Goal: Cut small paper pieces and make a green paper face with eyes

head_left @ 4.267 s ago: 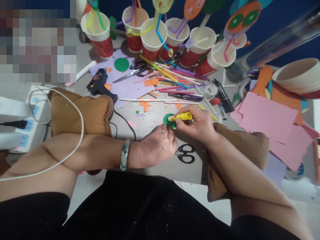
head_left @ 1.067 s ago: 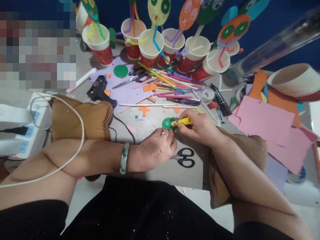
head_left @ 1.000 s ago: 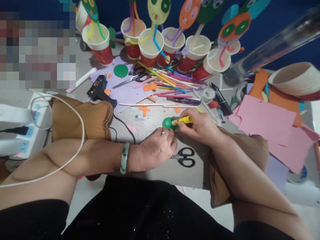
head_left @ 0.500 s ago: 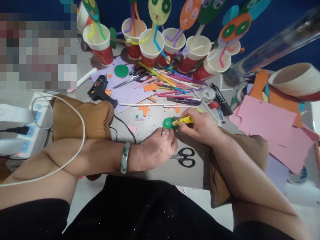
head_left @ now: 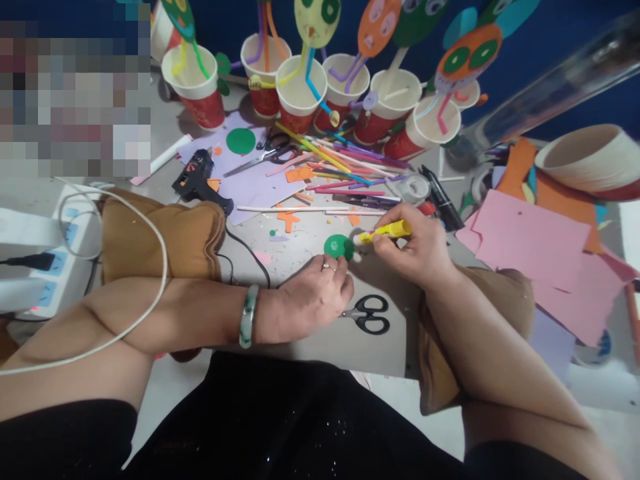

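Observation:
My left hand (head_left: 320, 293) rests on the table, its curled fingers holding down the lower edge of a small green paper circle (head_left: 336, 247) that bears a pale mark. Between the thumb and fingers of my right hand (head_left: 417, 250) is a yellow marker (head_left: 387, 231), held almost level. Its whitish tip points left, just past the circle's right edge. Black-handled scissors (head_left: 373, 315) lie right of my left hand, their blades mostly hidden under it.
Red-and-white paper cups (head_left: 195, 87) with paper faces on straws line the back. A glue gun (head_left: 200, 180), second scissors (head_left: 265, 155) and loose straws (head_left: 340, 160) lie before them. Pink paper sheets (head_left: 533, 233) are at right, a power strip (head_left: 55, 267) at left.
My right hand has drawn the yellow marker back to the right, off the green circle. My left hand stays on the circle.

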Demonstrator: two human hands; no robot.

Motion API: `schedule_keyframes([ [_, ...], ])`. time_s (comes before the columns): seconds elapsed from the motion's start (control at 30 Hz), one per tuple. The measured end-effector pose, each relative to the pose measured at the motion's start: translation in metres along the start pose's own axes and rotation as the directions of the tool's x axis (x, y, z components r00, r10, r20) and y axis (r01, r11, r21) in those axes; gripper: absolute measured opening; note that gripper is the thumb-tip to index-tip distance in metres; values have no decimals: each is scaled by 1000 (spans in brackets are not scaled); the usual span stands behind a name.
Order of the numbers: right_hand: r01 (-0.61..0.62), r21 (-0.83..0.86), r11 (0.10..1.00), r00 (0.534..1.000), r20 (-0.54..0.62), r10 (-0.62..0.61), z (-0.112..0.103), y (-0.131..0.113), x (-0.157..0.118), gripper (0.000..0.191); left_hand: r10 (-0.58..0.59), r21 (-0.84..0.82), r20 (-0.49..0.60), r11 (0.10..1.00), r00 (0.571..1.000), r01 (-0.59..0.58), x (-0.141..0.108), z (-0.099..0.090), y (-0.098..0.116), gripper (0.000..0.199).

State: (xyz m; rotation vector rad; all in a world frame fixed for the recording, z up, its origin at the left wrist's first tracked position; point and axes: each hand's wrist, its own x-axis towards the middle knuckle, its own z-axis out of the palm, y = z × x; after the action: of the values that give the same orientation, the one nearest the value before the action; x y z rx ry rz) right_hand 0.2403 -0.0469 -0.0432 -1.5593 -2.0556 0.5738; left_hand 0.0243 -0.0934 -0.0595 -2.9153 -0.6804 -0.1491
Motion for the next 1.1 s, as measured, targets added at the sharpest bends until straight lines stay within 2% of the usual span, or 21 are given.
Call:
schedule_keyframes([
  [0.17,35,3,999,995,98,-35,4,0,-1,9,-3,-5,4,1000,1000,3,0,-1,0,26],
  [0.4,87,-59,994,983,169,-76,12,4,-1,9,-10,14,-18,1000,1000,10,-2,2,1,29],
  [0.53,88,-72,993,986,150,-76,10,4,-1,8,-8,11,-9,1000,1000,8,-2,1,1,28],
  [0.67,95,-75,993,980,181,-80,9,4,0,8,-4,10,-4,1000,1000,4,-2,1,1,28],
  [0.77,93,-96,991,985,154,-78,9,5,0,8,-4,8,-2,1000,1000,4,-1,0,1,28],
  [0.9,113,-67,991,971,218,-96,9,4,1,8,-7,10,13,1000,1000,7,-1,0,1,29],
  [1.03,106,-93,990,982,167,-89,9,3,0,8,-4,12,0,1000,1000,4,-2,0,1,29],
  [1.1,113,-79,990,977,192,-96,9,4,0,8,-4,20,5,1000,1000,4,-2,0,1,29],
])
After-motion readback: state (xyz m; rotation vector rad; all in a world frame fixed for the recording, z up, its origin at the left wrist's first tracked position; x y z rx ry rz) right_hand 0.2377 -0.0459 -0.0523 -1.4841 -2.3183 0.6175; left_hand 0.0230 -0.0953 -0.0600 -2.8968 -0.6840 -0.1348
